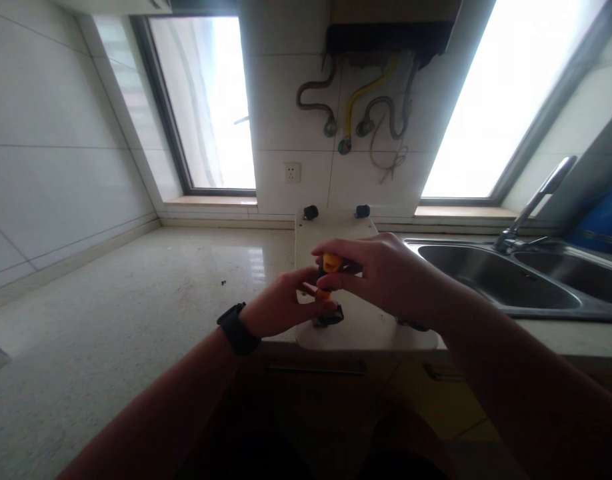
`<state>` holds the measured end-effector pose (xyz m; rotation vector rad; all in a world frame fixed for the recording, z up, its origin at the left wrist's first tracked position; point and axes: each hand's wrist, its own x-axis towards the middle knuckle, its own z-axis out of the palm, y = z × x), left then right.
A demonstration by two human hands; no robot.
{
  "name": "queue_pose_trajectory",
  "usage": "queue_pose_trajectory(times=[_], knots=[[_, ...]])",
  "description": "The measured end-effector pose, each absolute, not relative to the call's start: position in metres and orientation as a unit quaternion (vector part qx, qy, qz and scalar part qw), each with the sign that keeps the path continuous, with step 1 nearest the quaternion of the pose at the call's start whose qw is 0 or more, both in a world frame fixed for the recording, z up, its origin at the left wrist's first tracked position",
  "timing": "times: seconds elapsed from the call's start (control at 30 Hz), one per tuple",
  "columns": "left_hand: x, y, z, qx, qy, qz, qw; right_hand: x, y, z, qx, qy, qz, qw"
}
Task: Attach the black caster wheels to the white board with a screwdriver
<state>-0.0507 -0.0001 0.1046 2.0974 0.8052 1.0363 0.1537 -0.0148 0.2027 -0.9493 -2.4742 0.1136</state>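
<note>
A white board (366, 340) lies on the counter with a black caster wheel near each corner. My right hand (373, 267) closes from above around the orange and black handle of a screwdriver (333, 261), which stands roughly upright. Lower down, my left hand (289, 303) pinches the orange lower part of the same tool between thumb and fingers. Directly beneath is the near left caster (332, 315); my fingers hide the screwdriver's tip. Two more casters, the far left one (311, 212) and the far right one (363, 211), stick up at the back. My right forearm partly covers the near right caster (413, 325).
A steel double sink (491, 277) with a tap (536, 200) sits to the right. On the pale counter (186, 287) at left lies a small dark piece (223, 283). Behind are a wall socket (292, 173), hoses and two windows. A drawer handle (316, 368) runs below the edge.
</note>
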Motion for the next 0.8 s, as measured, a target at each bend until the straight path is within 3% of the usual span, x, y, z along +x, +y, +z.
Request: queue_pose_trajectory(times=[0.27,0.4,0.53,0.8], knots=[[-0.035,-0.004,0.092,0.741,0.371,0.470,0.304,0.150,-0.026,0.193,-0.432,-0.860,-0.041,0.269],[-0.041,-0.002,0.095,0.771,0.324,0.448,0.316,0.159,-0.022,0.201,-0.344,-0.905,0.037,0.247],[-0.054,0.006,0.098,0.788,0.235,0.401,0.403,0.161,-0.017,0.209,-0.279,-0.931,0.130,0.199],[-0.060,0.013,0.092,0.790,0.231,0.384,0.419,0.152,-0.022,0.198,-0.348,-0.892,0.083,0.278]])
